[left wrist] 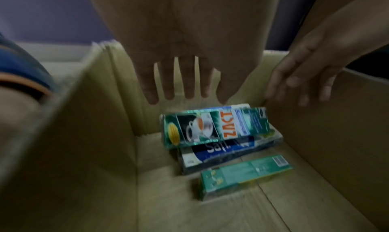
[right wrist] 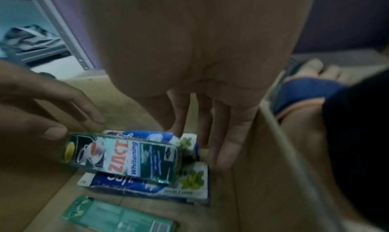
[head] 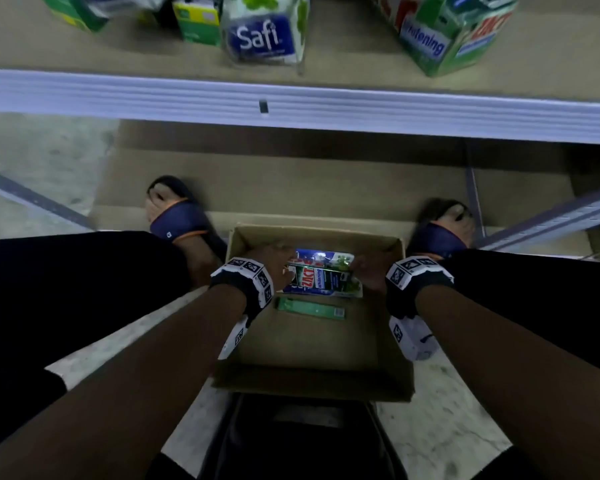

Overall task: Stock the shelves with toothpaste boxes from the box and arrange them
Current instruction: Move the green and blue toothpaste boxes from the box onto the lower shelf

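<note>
Both hands reach down into the open cardboard box (head: 312, 379) on the floor between the person's feet. The left hand (head: 274, 263) has straight, spread fingers at the left end of the green Zact toothpaste box (head: 321, 277), touching or just short of it; the blur leaves that unclear. The right hand (head: 368, 273) hangs with fingers extended by the pack's right end, gripping nothing. The Zact box lies tilted on top of blue-and-white Safi toothpaste boxes (right wrist: 147, 188), which rest on the carton floor near its far wall. A slim green toothpaste box (head: 310, 308) lies flat just beside them, nearer the person. The carton's walls hem the hands in on either side, and blue sandals (head: 179, 221) stand close outside them. Overhead, the shelf (head: 291, 102) edge juts across the view, carrying a standing Safi box (head: 262, 32) and a green whitening box (head: 454, 32).
</note>
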Action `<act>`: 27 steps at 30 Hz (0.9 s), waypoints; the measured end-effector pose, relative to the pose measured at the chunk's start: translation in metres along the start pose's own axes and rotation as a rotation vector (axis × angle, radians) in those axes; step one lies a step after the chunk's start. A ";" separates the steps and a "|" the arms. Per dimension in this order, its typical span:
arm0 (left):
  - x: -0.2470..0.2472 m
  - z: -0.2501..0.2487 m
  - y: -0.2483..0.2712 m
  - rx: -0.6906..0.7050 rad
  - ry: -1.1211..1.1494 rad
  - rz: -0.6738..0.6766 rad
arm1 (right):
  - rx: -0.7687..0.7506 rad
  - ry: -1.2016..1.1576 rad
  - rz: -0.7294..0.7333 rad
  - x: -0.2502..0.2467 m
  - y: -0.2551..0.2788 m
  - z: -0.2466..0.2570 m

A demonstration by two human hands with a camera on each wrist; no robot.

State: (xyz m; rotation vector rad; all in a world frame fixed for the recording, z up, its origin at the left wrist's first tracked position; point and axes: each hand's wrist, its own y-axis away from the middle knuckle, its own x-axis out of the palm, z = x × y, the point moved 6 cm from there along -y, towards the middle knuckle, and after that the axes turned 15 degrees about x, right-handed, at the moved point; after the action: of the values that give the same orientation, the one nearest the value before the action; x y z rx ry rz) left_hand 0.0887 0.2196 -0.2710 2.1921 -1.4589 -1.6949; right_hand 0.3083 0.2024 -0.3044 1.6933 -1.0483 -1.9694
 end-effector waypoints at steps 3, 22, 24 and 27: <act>0.012 0.002 -0.007 -0.006 -0.018 -0.003 | 0.028 -0.032 0.066 0.010 -0.002 0.004; 0.047 0.015 -0.021 0.026 -0.038 0.035 | 0.043 -0.248 0.040 0.028 -0.024 0.004; 0.050 0.018 -0.021 0.017 -0.012 0.053 | 0.039 -0.234 0.037 0.030 -0.024 0.003; 0.053 0.026 -0.021 -0.025 0.004 0.093 | 0.033 -0.228 0.036 0.030 -0.026 0.003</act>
State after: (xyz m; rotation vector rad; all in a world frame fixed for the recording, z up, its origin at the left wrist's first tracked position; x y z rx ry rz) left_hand 0.0816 0.2095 -0.3322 2.0796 -1.5051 -1.6690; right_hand 0.3037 0.2003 -0.3438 1.4795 -1.1857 -2.1716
